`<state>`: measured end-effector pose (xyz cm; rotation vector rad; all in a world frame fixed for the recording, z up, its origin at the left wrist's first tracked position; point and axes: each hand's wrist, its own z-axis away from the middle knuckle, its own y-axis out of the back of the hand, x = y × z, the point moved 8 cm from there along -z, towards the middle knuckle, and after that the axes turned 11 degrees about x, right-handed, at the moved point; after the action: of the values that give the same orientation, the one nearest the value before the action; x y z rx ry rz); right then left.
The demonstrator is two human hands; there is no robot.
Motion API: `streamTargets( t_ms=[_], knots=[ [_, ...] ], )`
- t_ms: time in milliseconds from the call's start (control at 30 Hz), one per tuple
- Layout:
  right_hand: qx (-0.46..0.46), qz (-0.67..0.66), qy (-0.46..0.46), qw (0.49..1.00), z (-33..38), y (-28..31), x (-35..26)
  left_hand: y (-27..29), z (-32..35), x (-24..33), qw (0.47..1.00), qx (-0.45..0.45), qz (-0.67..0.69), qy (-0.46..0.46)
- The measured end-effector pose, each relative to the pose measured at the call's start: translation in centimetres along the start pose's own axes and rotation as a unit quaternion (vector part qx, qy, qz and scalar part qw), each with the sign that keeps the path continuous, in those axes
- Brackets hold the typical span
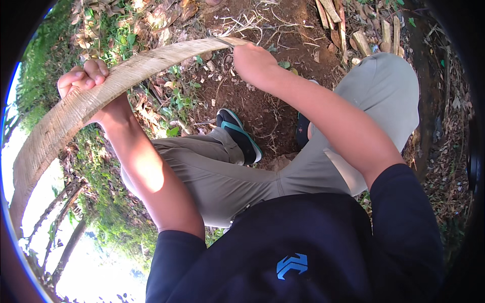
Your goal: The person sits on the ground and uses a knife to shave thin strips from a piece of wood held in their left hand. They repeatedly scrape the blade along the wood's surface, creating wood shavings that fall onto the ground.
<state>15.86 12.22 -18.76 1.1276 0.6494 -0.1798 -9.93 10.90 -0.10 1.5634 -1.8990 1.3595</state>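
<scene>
A long, rough-sawn wooden plank [65,113] runs from the left rim up to the top middle, its bend coming from the wide lens. My left hand [83,80] is closed on it, fingers curled over the far edge and the wrist passing below. At the plank's far right end my right hand [255,63] makes a fist. A thin dark blade [225,42] juts from that fist and lies across the plank's end. The fist hides its handle, so I cannot make out the exact kind of tool.
Brown soil [217,93] with wood shavings [247,20] and dry leaves lies beyond my feet. Several split wood pieces [361,43] rest at the upper right. My bent knee [386,76] rises near my right forearm. Green plants [108,187] grow on the left.
</scene>
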Motion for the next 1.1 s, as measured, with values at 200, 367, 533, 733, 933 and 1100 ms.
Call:
streamTargets(
  t_ms=[200, 367, 533, 733, 933, 1100],
  knots=[
    [-0.010, -0.028, 0.010, 1.000, 1.4, 1.2, -1.4, 1.8, -0.5, -0.5, 0.999, 0.010, 0.052, -0.012],
    [0.009, -0.023, 0.050, 0.998, 3.1, 2.2, -2.7, 3.5, -0.8, -0.4, 0.993, 0.077, 0.089, 0.026],
    [0.024, -0.036, 0.016, 0.999, 2.1, 1.6, -2.5, 3.3, -0.3, -0.4, 0.992, 0.094, 0.084, 0.013],
    [0.010, -0.014, 0.012, 1.000, 0.1, -0.1, -0.5, 2.5, -0.7, -0.6, 0.988, 0.146, 0.049, 0.024],
    [0.009, -0.044, 0.028, 0.999, 1.8, 1.6, -3.2, 5.5, 0.1, -0.1, 0.965, 0.261, -0.011, 0.001],
    [0.027, -0.040, 0.018, 0.999, 0.3, 0.3, -1.2, 5.0, -0.3, -0.3, 0.978, 0.206, 0.003, -0.012]
  ],
)
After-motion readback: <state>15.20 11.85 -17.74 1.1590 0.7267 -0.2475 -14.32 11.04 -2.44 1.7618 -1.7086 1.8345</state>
